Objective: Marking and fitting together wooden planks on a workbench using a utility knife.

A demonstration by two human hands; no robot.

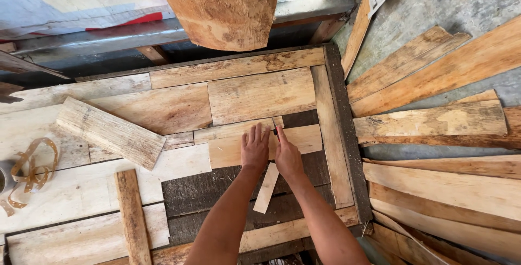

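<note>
My left hand (pixel 255 148) lies flat, fingers slightly spread, on a pale rectangular board (pixel 304 139) resting on the plank worktop (pixel 260 94). My right hand (pixel 288 159) sits right beside it, touching the same board. Its fingers pinch a small dark pencil-like tool (pixel 275 131) whose tip meets the board's upper edge. A thin light wooden strip (pixel 265 190) runs slantwise beneath both wrists, over dark planks.
A loose weathered plank (pixel 111 132) lies tilted at the left, with a narrow batten (pixel 132 216) below it. A coil of tan strapping (pixel 32 170) sits at the far left. Several long planks (pixel 434 118) are piled on the floor at the right. A thick wood slab (pixel 222 4) overhangs the top.
</note>
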